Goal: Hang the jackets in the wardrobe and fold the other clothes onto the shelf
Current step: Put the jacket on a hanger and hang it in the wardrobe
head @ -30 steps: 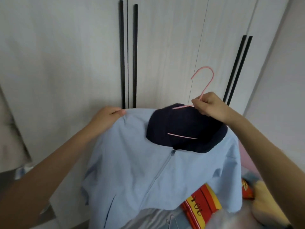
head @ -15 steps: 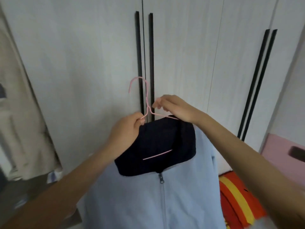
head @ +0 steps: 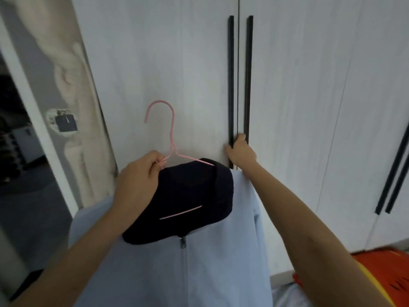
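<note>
A light blue zip jacket (head: 199, 269) with a dark navy collar (head: 190, 196) hangs on a thin pink wire hanger (head: 171, 134). My left hand (head: 137, 180) pinches the hanger at its left shoulder and holds the jacket up in front of the wardrobe. My right hand (head: 240, 151) grips the left one of two long black door handles (head: 230, 74) at the wardrobe's middle seam. The white wardrobe doors (head: 166, 63) are closed.
A second pair of black handles (head: 396, 169) sits on the doors at far right. An orange and yellow cloth (head: 380, 275) lies at the lower right. On the left stands a worn door frame (head: 73, 85) with a dark opening behind it.
My right hand let go of the hanger and took hold of the black door handle. My left hand alone now holds the hanger. The view shifted left.
</note>
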`<state>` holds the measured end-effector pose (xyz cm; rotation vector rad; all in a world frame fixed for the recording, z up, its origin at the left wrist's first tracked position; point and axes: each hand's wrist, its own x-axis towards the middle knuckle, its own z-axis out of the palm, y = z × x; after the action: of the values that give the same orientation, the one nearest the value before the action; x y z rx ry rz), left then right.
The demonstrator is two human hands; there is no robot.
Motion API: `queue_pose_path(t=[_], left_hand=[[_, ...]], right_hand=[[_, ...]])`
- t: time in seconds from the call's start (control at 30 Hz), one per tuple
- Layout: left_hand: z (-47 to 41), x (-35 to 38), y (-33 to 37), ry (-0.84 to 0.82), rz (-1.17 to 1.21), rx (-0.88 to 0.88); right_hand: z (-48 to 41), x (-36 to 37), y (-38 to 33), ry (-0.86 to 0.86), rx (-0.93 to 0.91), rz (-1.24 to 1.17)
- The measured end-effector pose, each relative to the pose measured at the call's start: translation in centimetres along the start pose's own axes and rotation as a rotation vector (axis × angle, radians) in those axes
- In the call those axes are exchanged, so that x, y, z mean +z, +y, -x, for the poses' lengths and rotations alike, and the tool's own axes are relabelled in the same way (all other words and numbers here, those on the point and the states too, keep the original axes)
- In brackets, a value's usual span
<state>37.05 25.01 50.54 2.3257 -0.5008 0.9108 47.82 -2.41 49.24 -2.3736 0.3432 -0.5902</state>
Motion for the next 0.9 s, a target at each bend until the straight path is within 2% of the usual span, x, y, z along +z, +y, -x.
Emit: queue_pose_path(t=[0.17, 0.23, 0.27, 0.4, 0.57, 0.83, 0.9], left_hand=[[0.3, -1.4, -1.4, 0.01, 0.029, -0.054], [0.1, -1.9, -2.0, 0.019, 0.05, -0.072], [0.0, -2.0, -2.3, 0.019, 0.059, -0.076], [-0.8, -1.9, -3.3, 0.01, 0.097, -0.111], [-1.1, -0.6, -2.2, -0.003, 0.133, -0.112], [0.1, 3.4, 0.3, -0.099, 0.231, -0.064], [-0.1, 4.8, 1.7, -0.126, 0.262, -0.027]], right_hand=[[0.2, 0.6, 0.0, 0.392, -0.084, -0.051], [-0.2, 0.3, 0.7, 0.534, -0.055, -0.128], [-0.5, 0.0, 1.3, 0.526, -0.007, -0.131], [-1.6, -0.2, 2.9, 0.189, 0.068, -0.039], [-1.7, -1.3, 3.1, 0.009, 0.063, -0.033], [4.6, -5.8, 6.2, -0.011, -0.047, -0.043], [7.0, -8.3, 8.5, 0.055, -0.068, -0.035]])
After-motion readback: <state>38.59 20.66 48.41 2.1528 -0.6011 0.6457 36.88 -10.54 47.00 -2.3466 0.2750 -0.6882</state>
